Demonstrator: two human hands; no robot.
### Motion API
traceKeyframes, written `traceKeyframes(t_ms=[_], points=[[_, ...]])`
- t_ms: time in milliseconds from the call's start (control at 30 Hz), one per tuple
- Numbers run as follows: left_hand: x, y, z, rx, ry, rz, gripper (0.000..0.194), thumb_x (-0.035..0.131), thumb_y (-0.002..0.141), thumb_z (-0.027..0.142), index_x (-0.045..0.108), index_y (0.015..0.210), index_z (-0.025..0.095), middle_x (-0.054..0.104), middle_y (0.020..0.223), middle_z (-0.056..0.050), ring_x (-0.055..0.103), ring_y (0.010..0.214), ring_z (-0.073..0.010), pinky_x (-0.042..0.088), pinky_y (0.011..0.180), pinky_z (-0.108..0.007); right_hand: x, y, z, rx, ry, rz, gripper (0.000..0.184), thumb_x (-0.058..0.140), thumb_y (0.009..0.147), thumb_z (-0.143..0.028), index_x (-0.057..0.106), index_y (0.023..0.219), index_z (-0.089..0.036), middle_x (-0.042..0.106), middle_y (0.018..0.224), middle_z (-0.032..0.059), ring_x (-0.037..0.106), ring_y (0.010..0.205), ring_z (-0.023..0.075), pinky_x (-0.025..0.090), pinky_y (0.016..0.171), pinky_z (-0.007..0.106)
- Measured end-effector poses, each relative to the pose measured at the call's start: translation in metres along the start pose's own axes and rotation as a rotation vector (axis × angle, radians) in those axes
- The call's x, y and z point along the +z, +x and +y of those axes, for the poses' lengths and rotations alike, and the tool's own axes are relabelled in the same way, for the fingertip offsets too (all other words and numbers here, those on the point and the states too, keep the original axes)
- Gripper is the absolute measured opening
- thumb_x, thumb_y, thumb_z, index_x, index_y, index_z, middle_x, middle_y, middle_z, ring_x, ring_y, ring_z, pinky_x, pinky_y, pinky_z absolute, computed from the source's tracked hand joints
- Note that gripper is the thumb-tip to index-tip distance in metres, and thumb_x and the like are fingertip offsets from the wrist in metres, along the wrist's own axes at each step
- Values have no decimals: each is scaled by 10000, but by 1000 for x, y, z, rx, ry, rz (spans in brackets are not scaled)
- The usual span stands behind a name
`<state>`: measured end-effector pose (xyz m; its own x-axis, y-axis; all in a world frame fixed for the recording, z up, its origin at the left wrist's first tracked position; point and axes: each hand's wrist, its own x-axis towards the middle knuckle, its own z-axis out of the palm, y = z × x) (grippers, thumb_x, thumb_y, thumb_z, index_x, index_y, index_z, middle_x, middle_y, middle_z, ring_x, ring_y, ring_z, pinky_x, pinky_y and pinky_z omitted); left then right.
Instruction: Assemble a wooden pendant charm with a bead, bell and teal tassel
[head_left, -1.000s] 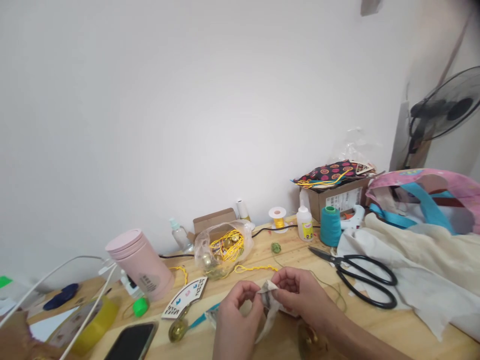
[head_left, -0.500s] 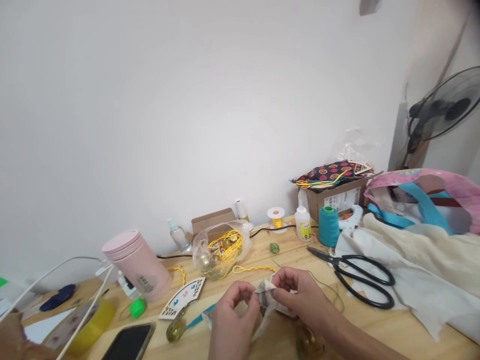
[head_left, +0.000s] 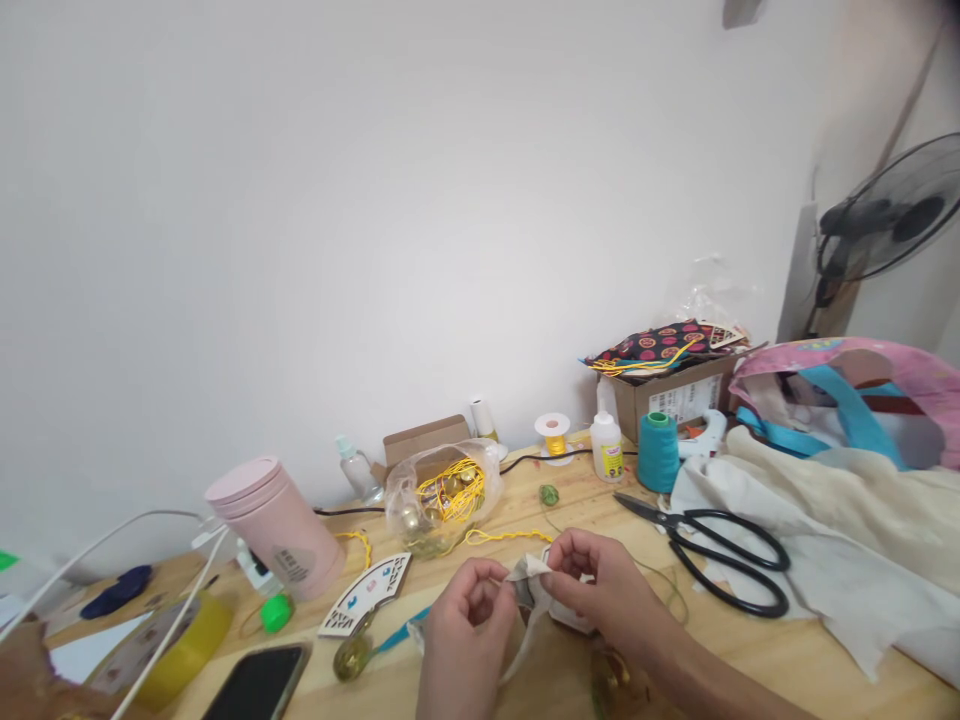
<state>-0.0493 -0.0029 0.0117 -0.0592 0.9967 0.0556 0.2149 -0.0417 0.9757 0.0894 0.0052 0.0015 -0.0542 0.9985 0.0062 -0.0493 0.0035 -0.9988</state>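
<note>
Between my two hands is a small piece of off-white cloth [head_left: 529, 568], folded at the top, with a narrow strip hanging down. My left hand [head_left: 471, 630] pinches its left side between thumb and fingers. On the other side, my right hand [head_left: 600, 590] grips it the same way. Partly behind my right hand lies a pale flat piece [head_left: 571, 616]. To the left of my hands rest a fan-shaped decorated piece [head_left: 366, 597], a gold bell [head_left: 351, 658] and a blue ribbon [head_left: 401, 632]. Another gold ball [head_left: 611, 680] sits under my right forearm.
Black-handled scissors [head_left: 720, 555] lie right of my hands, beside white cloth [head_left: 847, 580]. Behind stand a teal thread cone [head_left: 658, 453], a glue bottle [head_left: 607, 447] and a bag of bells and yellow cord [head_left: 446, 490]. A pink tumbler [head_left: 277, 525] and phone [head_left: 259, 682] are left.
My fingers have shifted slightly on the cloth, and its top fold looks flatter and wider. The hanging strip has swung a little. Everything else stays in place.
</note>
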Motion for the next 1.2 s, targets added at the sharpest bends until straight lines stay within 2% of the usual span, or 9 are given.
traceKeyframes(t_ms=[167,267,400,500,600,667,800,1033,1200], points=[[1,1,2,-171,-186,-66,297,621,604,408,511,735,165,546,402,47,376,273,-59,223,271,-133,0,-9,1,-273,-313,30,60,528,647,-142,516,600,-178,510,545,-34,413,496,90,319,459,195],[-1,2,3,-152,-257,-57,309,682,558,353,533,737,151,572,435,36,450,338,-68,270,291,-122,1,-13,1,-371,-452,3,72,548,656,-157,531,592,-187,539,563,-26,433,519,101,329,491,207],[-3,2,2,-202,-410,-119,279,701,565,283,551,753,142,609,477,20,522,437,-74,376,412,-137,1,-15,-5,-431,-471,-45,88,555,671,-164,549,587,-189,542,570,-24,446,541,107,337,517,212],[-3,0,3,-260,-572,-162,229,690,591,248,543,732,145,639,548,-1,549,483,-83,419,484,-169,-1,-16,-11,-386,-387,-41,93,537,688,-166,561,600,-183,536,577,-19,461,550,111,355,518,209],[-2,-2,6,-305,-670,-140,207,688,591,222,539,709,142,639,573,-13,549,484,-88,416,462,-170,-2,-15,-14,-301,-263,4,81,519,714,-207,594,737,-187,561,672,-6,484,594,118,380,522,205],[-2,-3,9,-327,-690,-150,207,692,584,220,537,697,142,630,570,-11,543,469,-86,405,439,-165,-2,-14,-14,-254,-222,-37,121,524,714,-231,610,789,-191,576,728,3,497,634,126,386,533,206],[-3,-4,10,-334,-700,-181,213,690,584,212,544,727,154,598,552,16,537,469,-85,403,439,-165,0,-12,-9,-135,-154,-134,108,533,698,-229,605,655,-161,542,606,-9,467,572,113,356,494,196],[-1,-3,9,-224,-750,-280,417,726,525,161,558,906,139,649,681,-39,571,581,-110,434,523,-182,0,-8,-4,-83,-80,-77,160,540,687,-262,533,570,-153,452,514,-41,362,467,80,294,421,186],[1,-2,6,-240,-714,-203,426,736,531,148,541,910,153,653,629,-19,590,541,-115,451,531,-203,0,-6,-2,-103,-87,-73,145,543,682,-253,534,578,-152,464,528,-34,391,502,91,314,441,188]])
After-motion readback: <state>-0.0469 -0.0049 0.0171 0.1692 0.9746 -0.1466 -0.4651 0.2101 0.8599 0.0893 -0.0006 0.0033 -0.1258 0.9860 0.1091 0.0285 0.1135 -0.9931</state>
